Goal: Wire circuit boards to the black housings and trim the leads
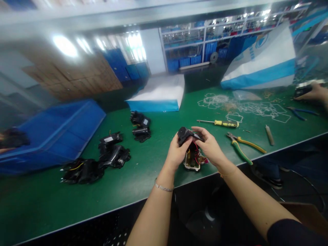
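With the clock centred on the held part and twelve at the far side of the bench, the person's left hand (178, 147) grips a black plastic part (185, 134) from seven o'clock, thumb and fingers closed on it; the right hand (209, 146) comes in from four o'clock and is clamped on the same part, which is held up over the near edge of the green bench (153, 167). Just below, at six o'clock, lies an open housing (192, 163) with red and yellow wires (196, 158) in it; whether the wires join the held part cannot be told.

Between two and three o'clock lies a yellow-handled screwdriver (227, 123); past three rest green-and-yellow pliers (234, 138), their handles spread, and farther out at three a slim grey stick (269, 135); at two is a tangle of thin white loops (217, 99).

Near nine o'clock several black units (139, 131) sit in loose clusters, with a blue bin (74, 136) beyond them; a white-and-blue sack (159, 92) lies at eleven, another sack (263, 65) stands between one and two; well apart, between two and three, a co-worker's hand (316, 93) holds a dark object (303, 89).
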`<control>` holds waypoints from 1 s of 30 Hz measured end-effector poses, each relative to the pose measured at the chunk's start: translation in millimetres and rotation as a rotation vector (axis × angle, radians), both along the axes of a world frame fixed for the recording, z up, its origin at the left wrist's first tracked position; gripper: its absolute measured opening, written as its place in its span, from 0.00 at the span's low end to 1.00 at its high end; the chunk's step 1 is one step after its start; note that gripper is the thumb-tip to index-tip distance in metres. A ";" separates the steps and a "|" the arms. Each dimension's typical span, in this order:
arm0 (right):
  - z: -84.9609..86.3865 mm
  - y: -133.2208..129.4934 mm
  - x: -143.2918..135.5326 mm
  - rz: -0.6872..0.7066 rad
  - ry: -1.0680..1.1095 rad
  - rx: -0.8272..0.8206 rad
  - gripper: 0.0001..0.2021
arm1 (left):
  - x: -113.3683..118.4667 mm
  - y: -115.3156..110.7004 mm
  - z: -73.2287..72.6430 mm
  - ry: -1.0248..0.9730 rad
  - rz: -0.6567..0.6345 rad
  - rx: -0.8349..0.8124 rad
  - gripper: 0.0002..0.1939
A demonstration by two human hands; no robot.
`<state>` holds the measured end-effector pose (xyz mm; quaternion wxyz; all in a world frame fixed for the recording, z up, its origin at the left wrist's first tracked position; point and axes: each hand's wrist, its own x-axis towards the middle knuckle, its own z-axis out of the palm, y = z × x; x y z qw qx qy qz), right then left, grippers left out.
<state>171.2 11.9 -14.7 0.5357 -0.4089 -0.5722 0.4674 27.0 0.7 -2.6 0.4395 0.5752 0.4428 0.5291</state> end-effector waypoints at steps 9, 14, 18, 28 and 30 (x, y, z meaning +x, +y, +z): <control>-3.3 -16.3 -14.4 0.245 -0.092 -0.335 0.27 | -22.2 11.0 -4.1 0.256 0.302 0.186 0.27; -6.7 -17.9 -25.0 0.232 -0.596 -0.094 0.20 | -34.9 12.5 -8.2 0.540 0.374 0.156 0.37; -8.1 -25.6 -31.9 0.099 -0.844 0.015 0.24 | -39.4 16.0 -17.6 0.564 0.282 0.109 0.36; -12.4 -32.1 -35.7 -0.038 -0.997 0.139 0.26 | -47.7 19.3 -18.5 0.613 0.153 0.247 0.23; -12.4 -33.1 -36.7 -0.048 -1.018 0.144 0.26 | -47.3 18.9 -18.3 0.611 0.114 0.246 0.20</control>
